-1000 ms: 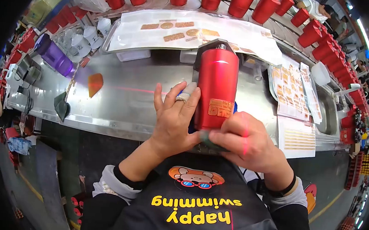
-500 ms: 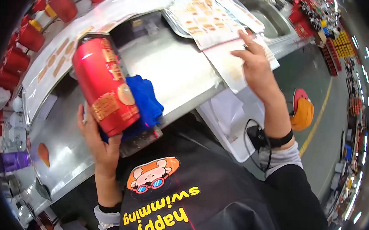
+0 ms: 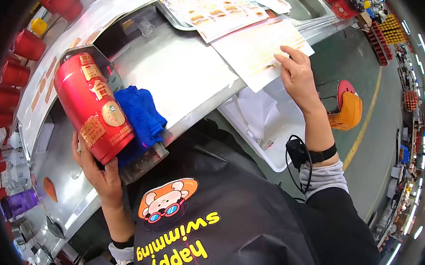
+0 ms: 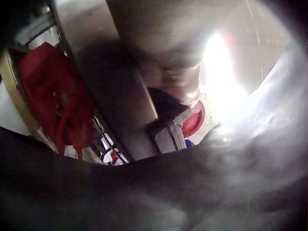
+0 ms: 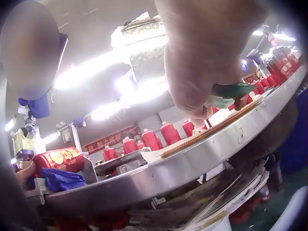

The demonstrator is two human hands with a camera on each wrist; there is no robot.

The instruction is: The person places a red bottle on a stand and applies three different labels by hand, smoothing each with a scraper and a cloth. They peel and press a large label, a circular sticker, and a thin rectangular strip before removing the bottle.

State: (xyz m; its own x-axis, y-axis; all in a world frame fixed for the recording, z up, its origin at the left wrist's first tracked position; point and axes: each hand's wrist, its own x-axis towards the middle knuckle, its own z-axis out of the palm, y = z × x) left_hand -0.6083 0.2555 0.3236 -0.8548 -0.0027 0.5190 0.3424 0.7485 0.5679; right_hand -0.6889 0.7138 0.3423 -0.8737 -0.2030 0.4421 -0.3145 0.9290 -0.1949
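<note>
A red bottle with gold lettering and a round gold emblem lies tilted on a stand, beside a blue cloth. My left hand holds its lower end, thumb at the base and fingers along the side. In the left wrist view the red base shows past the dim hand. My right hand is over a white sheet with gold strips at the bench edge, fingers bent and close to the paper. The right wrist view shows a green flat scraper held in that hand.
Sheets of gold decals lie on a tray beside a sink. Below the bench edge stands a white bin holding paper. Red bottles line the far side. An orange scraper and a purple cup are at left.
The view has swung right. My right hand has left the bottle and moved over to the strip sheet. The bottle has been turned, showing its lettering and emblem, with my left hand still at its lower end.
</note>
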